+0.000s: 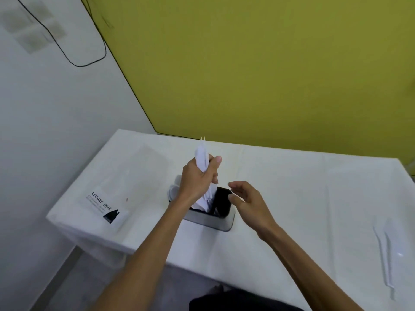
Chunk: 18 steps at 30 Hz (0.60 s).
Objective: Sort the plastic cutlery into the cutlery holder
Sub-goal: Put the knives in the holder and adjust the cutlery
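Observation:
My left hand (198, 176) grips a bunch of white plastic cutlery (202, 159) upright, tips rising above my fist, lower ends reaching down into the cutlery holder (221, 223). The holder is white outside and black inside and stands on the table in front of me. More white pieces stick up in its left part (174, 190), partly hidden by my left wrist. My right hand (247, 198) hovers just right of the holder's rim, fingers relaxed and holding nothing. A few white plastic pieces (386, 252) lie on the table at the far right.
The table carries a white cloth (292, 198). A clear plastic bag printed "LEISURE WEAR" (105, 205) lies at the left end near the table edge. A yellow wall panel stands behind the table, a white wall with a black cable at the left.

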{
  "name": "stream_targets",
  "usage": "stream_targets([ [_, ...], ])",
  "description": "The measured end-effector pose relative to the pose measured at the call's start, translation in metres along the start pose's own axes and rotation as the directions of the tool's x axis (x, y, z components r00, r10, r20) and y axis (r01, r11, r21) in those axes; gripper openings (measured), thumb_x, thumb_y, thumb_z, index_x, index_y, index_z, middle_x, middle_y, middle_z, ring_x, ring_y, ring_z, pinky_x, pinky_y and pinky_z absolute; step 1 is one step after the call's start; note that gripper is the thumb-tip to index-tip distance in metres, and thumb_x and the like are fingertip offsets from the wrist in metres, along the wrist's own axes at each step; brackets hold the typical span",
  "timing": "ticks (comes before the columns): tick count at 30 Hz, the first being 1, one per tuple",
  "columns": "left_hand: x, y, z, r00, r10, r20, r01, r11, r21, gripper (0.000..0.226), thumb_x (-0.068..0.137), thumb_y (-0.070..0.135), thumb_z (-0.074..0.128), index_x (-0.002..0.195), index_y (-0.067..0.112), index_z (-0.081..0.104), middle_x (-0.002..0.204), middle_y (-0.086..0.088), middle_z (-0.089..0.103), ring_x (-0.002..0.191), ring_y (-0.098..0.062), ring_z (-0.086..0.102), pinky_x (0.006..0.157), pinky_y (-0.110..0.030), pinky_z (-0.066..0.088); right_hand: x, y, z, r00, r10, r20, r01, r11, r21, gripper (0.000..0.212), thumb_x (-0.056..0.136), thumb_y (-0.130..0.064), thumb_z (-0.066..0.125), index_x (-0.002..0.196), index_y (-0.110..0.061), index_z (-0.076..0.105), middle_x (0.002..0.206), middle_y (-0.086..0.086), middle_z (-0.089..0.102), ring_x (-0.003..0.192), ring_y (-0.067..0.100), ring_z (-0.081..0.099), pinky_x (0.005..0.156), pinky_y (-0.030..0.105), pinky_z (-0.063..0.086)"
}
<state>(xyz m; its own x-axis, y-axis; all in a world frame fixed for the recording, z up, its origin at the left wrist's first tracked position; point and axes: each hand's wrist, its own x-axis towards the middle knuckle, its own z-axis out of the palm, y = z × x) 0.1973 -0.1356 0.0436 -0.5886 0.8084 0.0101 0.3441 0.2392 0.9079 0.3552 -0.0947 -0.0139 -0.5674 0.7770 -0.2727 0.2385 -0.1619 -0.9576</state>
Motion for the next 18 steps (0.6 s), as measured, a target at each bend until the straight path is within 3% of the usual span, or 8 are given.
stream_targets([
  [3,0.007,-0.009,-0.007,0.997,-0.007,0.073,-0.01,0.974,0.224,0.036,0.087,0.054,0.069,0.081,0.019,0.068,0.076,0.001,0.073,0.07,-0.008,0.066,0.064,-0.015,0.049,0.0,0.001,0.012,0.999,-0.05,-0.007,0.049,0.992,-0.119,0.034,0.097,-0.018,0.056,0.13,-0.029,0.054,0.131,-0.018,0.057,0.119,0.001,0.053,0.102,0.026,0.044],
  [7,0.007,-0.035,-0.019,0.998,-0.067,-0.006,0.065,0.939,0.337,0.067,0.066,0.087,0.06,0.094,0.027,0.067,0.097,0.003,0.07,0.091,-0.015,0.067,0.082,-0.04,0.057,0.001,0.009,0.022,0.994,-0.108,-0.015,0.099,0.954,-0.284,0.042,0.099,-0.018,0.054,0.14,-0.023,0.049,0.139,-0.013,0.054,0.126,0.009,0.051,0.106,0.028,0.042],
  [11,-0.003,-0.036,-0.026,0.992,-0.052,0.112,0.011,0.941,0.338,0.036,0.069,0.07,0.068,0.082,0.036,0.068,0.092,0.003,0.073,0.09,-0.017,0.069,0.085,-0.043,0.057,-0.001,0.014,0.033,0.988,-0.156,0.014,0.148,0.9,-0.41,0.046,0.098,-0.013,0.053,0.143,-0.016,0.043,0.131,-0.013,0.049,0.12,0.011,0.051,0.092,0.007,0.033],
  [13,-0.003,-0.036,-0.032,0.981,-0.063,0.186,-0.001,0.946,0.326,0.046,0.062,0.071,0.074,0.091,0.036,0.069,0.096,0.009,0.072,0.095,-0.013,0.067,0.087,-0.042,0.056,0.001,0.016,0.037,0.983,-0.181,0.015,0.169,0.881,-0.442,0.046,0.098,-0.01,0.053,0.142,-0.014,0.043,0.129,-0.011,0.047,0.117,0.01,0.049,0.087,-0.002,0.03],
  [15,-0.001,-0.038,-0.04,0.975,-0.059,0.212,-0.003,0.96,0.281,0.06,0.059,0.069,0.08,0.107,0.037,0.064,0.108,0.013,0.067,0.106,-0.009,0.063,0.091,-0.035,0.054,0.004,0.018,0.04,0.982,-0.188,0.008,0.171,0.871,-0.46,0.047,0.099,-0.01,0.051,0.144,-0.015,0.041,0.135,-0.01,0.047,0.121,0.009,0.048,0.09,-0.001,0.028],
  [18,0.0,-0.033,-0.046,0.976,0.051,0.211,-0.074,0.992,0.101,0.069,0.073,0.045,0.085,0.132,0.037,0.049,0.127,0.018,0.061,0.123,0.002,0.053,0.099,-0.02,0.041,0.007,0.022,0.045,0.982,-0.188,-0.011,0.16,0.864,-0.477,0.046,0.101,-0.011,0.047,0.146,-0.015,0.039,0.145,-0.001,0.047,0.128,0.015,0.047,0.1,0.013,0.03],
])
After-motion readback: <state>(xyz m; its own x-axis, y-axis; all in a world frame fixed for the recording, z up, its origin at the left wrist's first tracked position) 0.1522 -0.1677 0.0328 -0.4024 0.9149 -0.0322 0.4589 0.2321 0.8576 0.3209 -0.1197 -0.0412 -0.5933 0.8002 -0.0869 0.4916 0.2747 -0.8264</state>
